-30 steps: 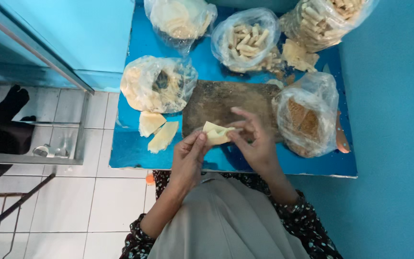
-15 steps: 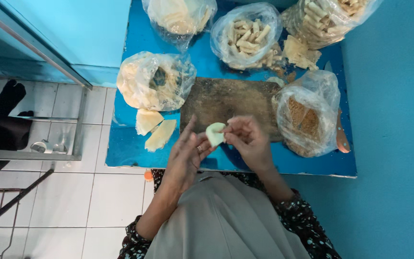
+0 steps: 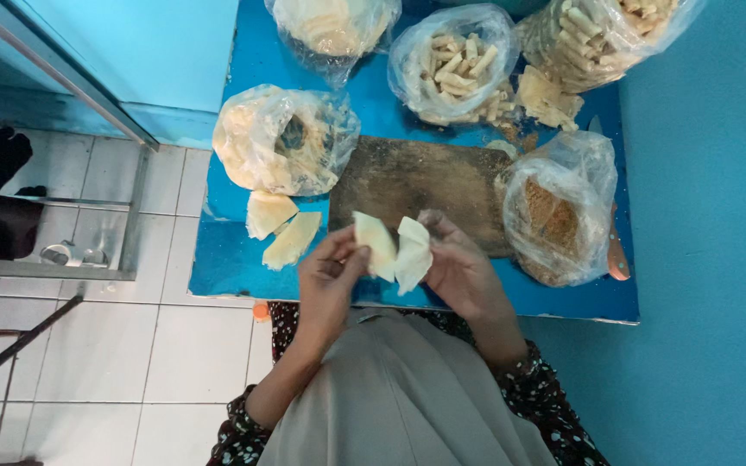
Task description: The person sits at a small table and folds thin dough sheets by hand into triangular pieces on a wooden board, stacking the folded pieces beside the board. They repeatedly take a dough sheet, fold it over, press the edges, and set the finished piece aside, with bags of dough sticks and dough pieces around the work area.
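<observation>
Dough wrappers — two pale sheets — I see pinched between my left hand and right hand, just above the blue table's near edge, before the wooden board.

A dark, rough, worn wooden board is lying on a glossy blue tabletop; crinkled clear plastic bags are gleaming; pale matt dough wrappers are looking soft.
</observation>
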